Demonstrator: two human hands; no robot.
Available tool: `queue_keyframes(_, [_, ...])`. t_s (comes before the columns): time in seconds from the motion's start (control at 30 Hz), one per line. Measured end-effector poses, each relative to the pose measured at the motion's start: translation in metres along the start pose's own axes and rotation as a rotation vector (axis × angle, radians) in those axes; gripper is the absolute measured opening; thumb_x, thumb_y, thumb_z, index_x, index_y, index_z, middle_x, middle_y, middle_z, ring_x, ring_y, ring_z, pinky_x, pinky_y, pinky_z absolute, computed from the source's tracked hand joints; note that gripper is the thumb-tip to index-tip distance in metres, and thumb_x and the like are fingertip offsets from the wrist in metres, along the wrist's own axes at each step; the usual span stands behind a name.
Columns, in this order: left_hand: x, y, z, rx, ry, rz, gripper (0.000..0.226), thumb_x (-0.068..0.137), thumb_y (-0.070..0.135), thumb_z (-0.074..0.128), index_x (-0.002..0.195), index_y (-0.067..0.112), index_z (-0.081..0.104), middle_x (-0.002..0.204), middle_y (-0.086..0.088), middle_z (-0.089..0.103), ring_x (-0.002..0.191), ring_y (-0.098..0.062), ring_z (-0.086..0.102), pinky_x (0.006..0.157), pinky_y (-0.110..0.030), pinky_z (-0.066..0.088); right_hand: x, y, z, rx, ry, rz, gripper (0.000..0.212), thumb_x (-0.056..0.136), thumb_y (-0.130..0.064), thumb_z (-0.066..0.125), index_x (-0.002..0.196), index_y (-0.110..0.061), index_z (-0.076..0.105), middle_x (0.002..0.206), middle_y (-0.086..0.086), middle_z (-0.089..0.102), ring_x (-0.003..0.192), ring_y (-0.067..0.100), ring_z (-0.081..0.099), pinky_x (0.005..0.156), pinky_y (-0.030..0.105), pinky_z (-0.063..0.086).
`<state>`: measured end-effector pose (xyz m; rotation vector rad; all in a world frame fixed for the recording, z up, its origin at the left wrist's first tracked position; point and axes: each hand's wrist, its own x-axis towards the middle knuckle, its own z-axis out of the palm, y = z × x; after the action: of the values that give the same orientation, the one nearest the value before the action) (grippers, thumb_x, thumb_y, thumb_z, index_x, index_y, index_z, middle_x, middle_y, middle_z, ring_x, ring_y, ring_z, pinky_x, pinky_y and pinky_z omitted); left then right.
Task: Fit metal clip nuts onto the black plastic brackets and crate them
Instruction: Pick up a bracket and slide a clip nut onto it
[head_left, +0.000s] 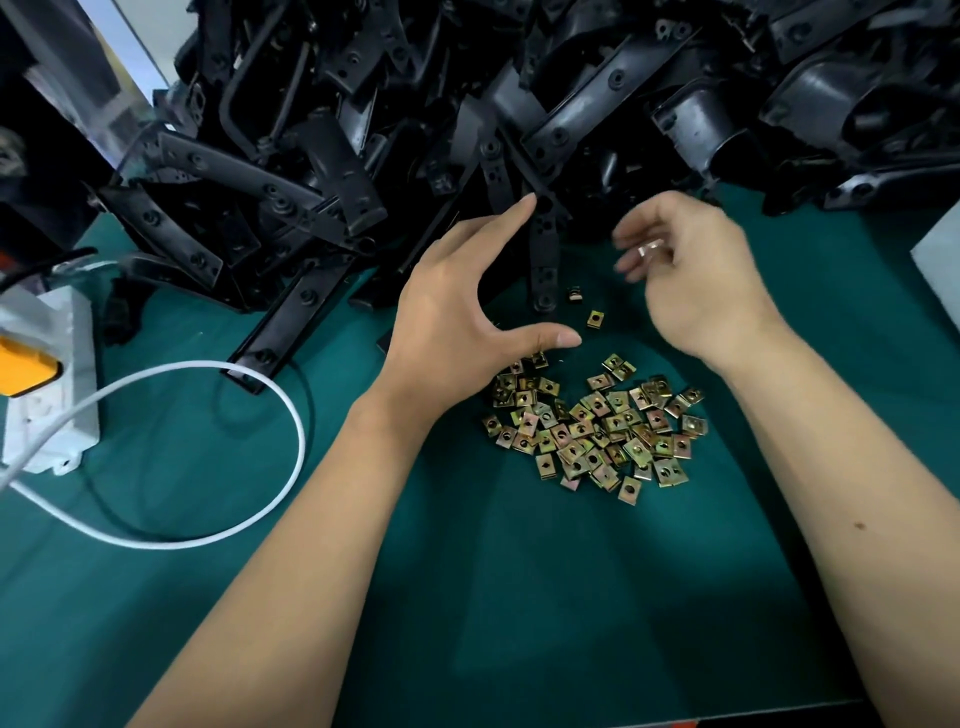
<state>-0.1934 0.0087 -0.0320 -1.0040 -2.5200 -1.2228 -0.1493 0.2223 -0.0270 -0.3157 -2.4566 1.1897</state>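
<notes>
A big heap of black plastic brackets fills the far half of the green table. One long bracket sticks out of the heap toward me. My left hand hovers just left of it, fingers straight and thumb spread wide, holding nothing. My right hand is blurred, to the right of that bracket; its curled fingers pinch a small metal clip nut. A pile of brass-coloured clip nuts lies on the mat below both hands. Two loose nuts lie beside the bracket's near end.
A white power strip with a yellow plug sits at the left edge. A white cable loops across the mat from it. A white block stands at the right edge. The green mat spreads toward me.
</notes>
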Motion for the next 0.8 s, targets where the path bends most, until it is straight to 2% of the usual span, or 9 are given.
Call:
queue_keyframes(0.07, [0.0,0.0,0.0,0.009,0.008,0.003,0.107,0.066,0.057,0.091,0.156,0.022,0.046,0.142,0.003,0.057,0.136,-0.011,0.051,0.115,-0.038,0.042,-0.002,-0.001,0.006,0.11,-0.059,-0.013,0.043,0.094,0.016,0.045,0.105,-0.019,0.066,0.104,0.003,0.07,0.087,0.009,0.073,0.086,0.029,0.061])
queue_keyframes(0.13, [0.0,-0.001,-0.001,0.014,0.021,0.001,0.106,0.066,0.057,0.091,0.155,0.02,0.046,0.141,0.001,0.058,0.135,-0.012,0.052,0.115,-0.038,0.043,-0.005,-0.002,0.01,0.19,-0.097,-0.029,0.037,0.094,0.011,0.059,0.109,-0.023,0.066,0.104,-0.006,0.072,0.093,0.002,0.073,0.085,0.021,0.059])
queue_keyframes(0.23, [0.001,-0.003,-0.003,0.035,0.042,-0.013,0.106,0.067,0.057,0.091,0.155,0.019,0.046,0.141,0.001,0.058,0.135,-0.013,0.052,0.115,-0.038,0.043,-0.007,-0.001,0.012,0.26,-0.137,-0.022,0.031,0.089,0.003,0.073,0.104,-0.023,0.064,0.095,-0.002,0.077,0.09,0.007,0.076,0.081,0.028,0.061])
queue_keyframes(0.37, [0.001,-0.004,-0.004,0.04,0.054,-0.027,0.106,0.067,0.055,0.091,0.155,0.018,0.046,0.141,0.0,0.058,0.136,-0.012,0.052,0.115,-0.036,0.042,-0.012,-0.009,0.016,0.413,-0.21,0.018,0.008,0.093,0.001,0.072,0.096,-0.004,0.066,0.076,0.01,0.077,0.071,0.019,0.078,0.064,0.028,0.063])
queue_keyframes(0.4, [0.001,-0.005,-0.004,0.041,0.054,-0.027,0.105,0.067,0.055,0.091,0.155,0.018,0.047,0.142,0.0,0.058,0.136,-0.012,0.051,0.116,-0.035,0.042,-0.013,-0.011,0.016,0.427,-0.228,0.02,0.008,0.093,-0.003,0.073,0.097,-0.001,0.066,0.074,0.011,0.076,0.067,0.022,0.077,0.06,0.028,0.062])
queue_keyframes(0.5, [0.001,-0.005,-0.005,0.038,0.052,-0.024,0.105,0.067,0.056,0.091,0.155,0.019,0.046,0.143,0.001,0.058,0.136,-0.01,0.051,0.116,-0.032,0.041,-0.016,-0.017,0.014,0.437,-0.256,0.013,0.019,0.096,-0.015,0.073,0.093,0.003,0.067,0.066,0.013,0.073,0.05,0.027,0.071,0.044,0.026,0.054])
queue_keyframes(0.6, [0.001,-0.004,-0.005,0.022,0.042,-0.028,0.106,0.067,0.057,0.09,0.155,0.02,0.046,0.142,0.002,0.058,0.135,-0.008,0.051,0.116,-0.027,0.04,-0.018,-0.017,0.014,0.39,-0.201,0.0,0.029,0.096,-0.028,0.073,0.084,-0.002,0.07,0.054,0.003,0.064,0.035,0.017,0.054,0.034,0.02,0.036])
queue_keyframes(0.67, [0.001,-0.004,-0.005,0.015,0.036,-0.022,0.106,0.067,0.057,0.09,0.155,0.019,0.046,0.142,0.002,0.058,0.135,-0.008,0.051,0.116,-0.026,0.04,-0.018,-0.017,0.014,0.469,-0.205,0.068,0.026,0.098,-0.027,0.071,0.084,-0.005,0.072,0.054,0.001,0.062,0.037,0.014,0.05,0.035,0.02,0.033])
queue_keyframes(0.8, [0.0,-0.002,-0.005,0.011,0.034,-0.016,0.105,0.067,0.057,0.09,0.155,0.018,0.047,0.14,0.001,0.059,0.134,-0.01,0.053,0.115,-0.032,0.042,-0.017,-0.02,0.012,0.726,-0.341,0.249,0.014,0.102,-0.009,0.06,0.098,-0.006,0.073,0.072,0.008,0.07,0.054,0.015,0.06,0.045,0.02,0.043])
